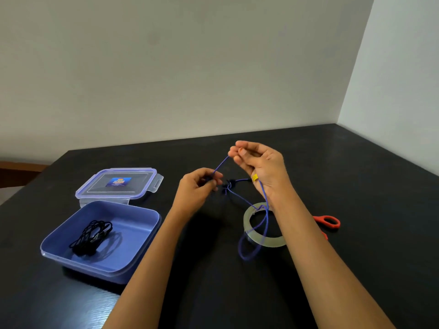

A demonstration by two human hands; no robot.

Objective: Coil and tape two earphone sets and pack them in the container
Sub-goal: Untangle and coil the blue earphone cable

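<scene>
Blue cable was pinched taut between left hand and right hand, slanted from near left to far right. Slack was draped over the tape roll, well apart from the container.

Coiled black earphones lie in container; blue earphones dangle.

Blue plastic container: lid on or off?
Off. The clear blue-rimmed lid lies on the black table behind the blue plastic container, with a black earphone coil inside.
</scene>
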